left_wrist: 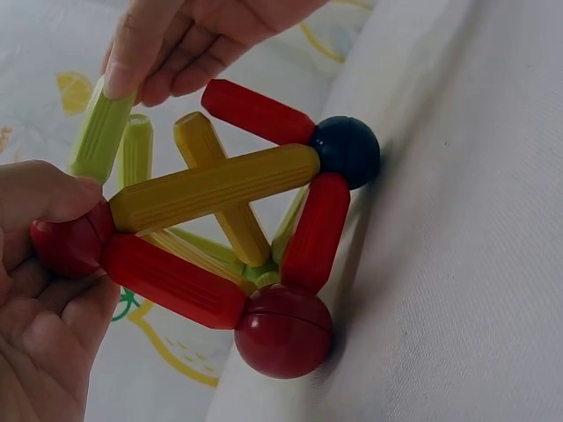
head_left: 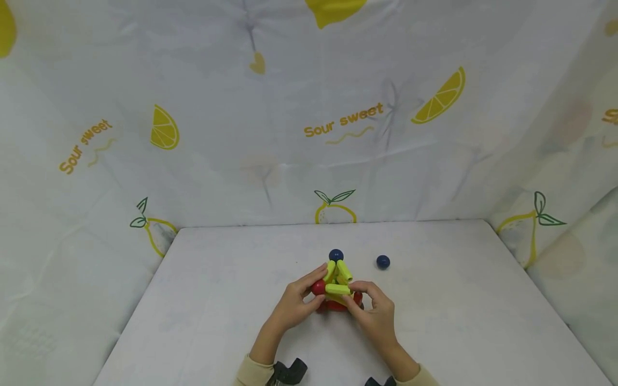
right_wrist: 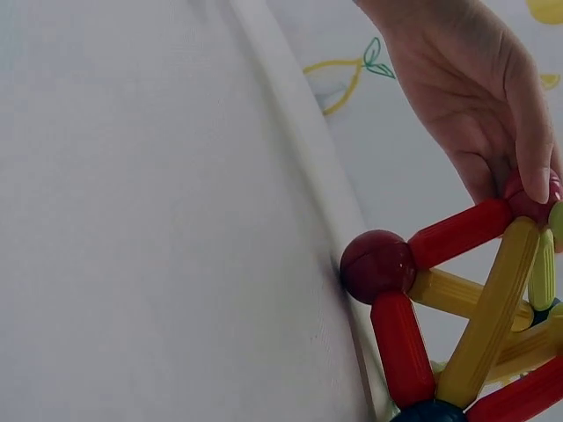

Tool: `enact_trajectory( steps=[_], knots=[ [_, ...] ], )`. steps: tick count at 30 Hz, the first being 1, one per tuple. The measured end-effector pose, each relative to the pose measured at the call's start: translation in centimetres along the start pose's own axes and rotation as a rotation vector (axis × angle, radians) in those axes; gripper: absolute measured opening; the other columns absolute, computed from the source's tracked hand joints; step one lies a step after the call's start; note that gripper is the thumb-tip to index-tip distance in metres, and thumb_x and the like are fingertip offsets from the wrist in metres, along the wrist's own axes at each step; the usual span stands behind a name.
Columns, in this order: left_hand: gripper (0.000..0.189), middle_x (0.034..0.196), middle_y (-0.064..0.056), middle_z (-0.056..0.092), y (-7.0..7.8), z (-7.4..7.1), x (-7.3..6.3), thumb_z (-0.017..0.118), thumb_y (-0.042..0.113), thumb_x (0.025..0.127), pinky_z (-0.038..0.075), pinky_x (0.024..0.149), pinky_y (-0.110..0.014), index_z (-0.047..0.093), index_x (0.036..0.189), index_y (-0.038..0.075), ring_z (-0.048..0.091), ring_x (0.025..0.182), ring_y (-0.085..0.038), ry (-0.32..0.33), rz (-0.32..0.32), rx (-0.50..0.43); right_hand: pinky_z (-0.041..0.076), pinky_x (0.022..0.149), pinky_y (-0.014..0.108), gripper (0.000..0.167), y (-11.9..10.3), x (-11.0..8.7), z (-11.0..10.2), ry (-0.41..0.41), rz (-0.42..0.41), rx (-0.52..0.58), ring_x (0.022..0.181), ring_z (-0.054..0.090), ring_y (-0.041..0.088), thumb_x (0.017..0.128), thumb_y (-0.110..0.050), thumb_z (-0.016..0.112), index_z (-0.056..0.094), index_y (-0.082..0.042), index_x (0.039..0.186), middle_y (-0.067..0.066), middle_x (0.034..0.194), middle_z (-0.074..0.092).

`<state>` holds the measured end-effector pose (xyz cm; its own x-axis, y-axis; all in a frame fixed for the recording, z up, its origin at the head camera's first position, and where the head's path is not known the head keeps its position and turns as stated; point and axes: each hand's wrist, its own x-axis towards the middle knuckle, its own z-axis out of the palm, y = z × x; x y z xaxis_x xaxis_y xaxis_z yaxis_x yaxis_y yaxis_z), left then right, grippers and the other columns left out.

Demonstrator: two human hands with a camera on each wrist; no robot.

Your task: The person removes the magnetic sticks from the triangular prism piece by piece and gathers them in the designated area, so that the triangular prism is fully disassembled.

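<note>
A frame of coloured sticks and balls, which looks like a magnetic building set, stands on the table between both hands. My left hand (head_left: 295, 301) grips a red ball (left_wrist: 74, 242) at an upper corner, thumb across it. My right hand (head_left: 375, 313) pinches the far end of a light green stick (left_wrist: 103, 132), whose other end meets that ball. Below, red sticks (left_wrist: 174, 280) and yellow sticks (left_wrist: 215, 186) join a lower red ball (left_wrist: 283, 331) and a dark blue ball (left_wrist: 347, 152). Another blue ball (head_left: 336, 255) tops the far side, above two light green sticks. The right wrist view does not show my right hand.
A loose dark blue ball (head_left: 383, 262) lies on the white table (head_left: 203, 311), behind and to the right of the frame. A white cloth (head_left: 217, 161) printed with lemons hangs behind the table and along its sides.
</note>
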<state>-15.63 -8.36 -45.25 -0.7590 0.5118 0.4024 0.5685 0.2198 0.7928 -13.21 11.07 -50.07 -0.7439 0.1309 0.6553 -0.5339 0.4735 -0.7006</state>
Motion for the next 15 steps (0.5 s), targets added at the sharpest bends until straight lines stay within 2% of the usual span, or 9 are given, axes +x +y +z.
enact_trajectory(
  steps=[2, 6, 10, 13, 15],
  knots=[
    [0.05, 0.142, -0.026, 0.043, 0.0, 0.0, 0.0, 0.062, -0.007, 0.085, 0.045, 0.095, -0.04, 0.046, 0.132, -0.011, 0.045, 0.128, -0.039, -0.003, 0.006, 0.004, 0.051, 0.074, 0.013, 0.028, -0.2, -0.1, 0.1, 0.021, 0.017, 0.01, 0.077, 0.061, 0.011, 0.069, 0.001, 0.081, 0.067, -0.005, 0.092, 0.004, 0.087, 0.069],
    [0.05, 0.141, -0.026, 0.043, 0.0, 0.0, 0.0, 0.062, -0.007, 0.085, 0.045, 0.095, -0.04, 0.046, 0.132, -0.011, 0.045, 0.128, -0.039, -0.009, 0.01, 0.003, 0.048, 0.066, 0.013, 0.031, -1.0, -0.4, 0.4, 0.072, -0.004, 0.058, 0.07, 0.054, 0.015, 0.066, 0.01, 0.079, 0.066, -0.001, 0.092, 0.009, 0.084, 0.067],
    [0.05, 0.142, -0.026, 0.043, -0.1, 0.0, 0.0, 0.062, -0.007, 0.086, 0.045, 0.095, -0.04, 0.046, 0.133, -0.011, 0.044, 0.128, -0.039, -0.011, 0.01, -0.002, 0.046, 0.068, 0.007, 0.031, -3.2, 0.2, 0.2, 0.096, -0.028, 0.1, 0.071, 0.053, 0.011, 0.063, 0.018, 0.076, 0.064, 0.006, 0.089, 0.015, 0.082, 0.065],
    [0.05, 0.142, -0.025, 0.043, -0.1, 0.0, 0.0, 0.062, -0.007, 0.086, 0.045, 0.095, -0.04, 0.046, 0.133, -0.011, 0.045, 0.128, -0.039, -0.012, 0.012, 0.0, 0.046, 0.073, 0.005, 0.028, -4.6, 0.5, -0.1, 0.099, -0.006, 0.122, 0.074, 0.056, 0.015, 0.064, 0.02, 0.074, 0.063, 0.01, 0.088, 0.018, 0.083, 0.065],
    [0.05, 0.142, -0.025, 0.043, -0.1, 0.0, 0.0, 0.062, -0.007, 0.085, 0.045, 0.095, -0.04, 0.046, 0.133, -0.011, 0.045, 0.128, -0.038, -0.012, 0.01, 0.001, 0.047, 0.075, 0.006, 0.028, -4.8, 0.4, -0.1, 0.112, -0.003, 0.13, 0.076, 0.058, 0.019, 0.064, 0.02, 0.074, 0.063, 0.01, 0.087, 0.019, 0.083, 0.065]
  ],
)
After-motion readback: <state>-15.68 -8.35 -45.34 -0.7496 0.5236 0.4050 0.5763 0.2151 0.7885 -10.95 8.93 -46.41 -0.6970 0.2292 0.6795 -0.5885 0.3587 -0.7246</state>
